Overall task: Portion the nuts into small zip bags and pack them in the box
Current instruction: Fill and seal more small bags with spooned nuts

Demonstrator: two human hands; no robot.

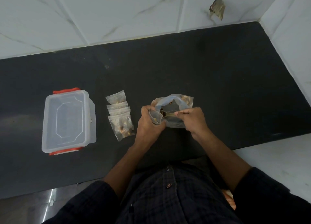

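On the dark tabletop (218, 75), the left hand (148, 122) curled its fingers round a small zip bag (155, 117) with a few nuts inside, holding its mouth up against the opening of the large clear nut bag (176, 106), while the right hand (193, 121) pinched the handle of a spoon (168, 114) whose bowl sat at the small bag's mouth. Just left of the hands lay an overlapping row of filled small bags (120, 114), and farther left, apart from them, stood the clear plastic box (67, 121) with its lid on and red clasps at both ends.
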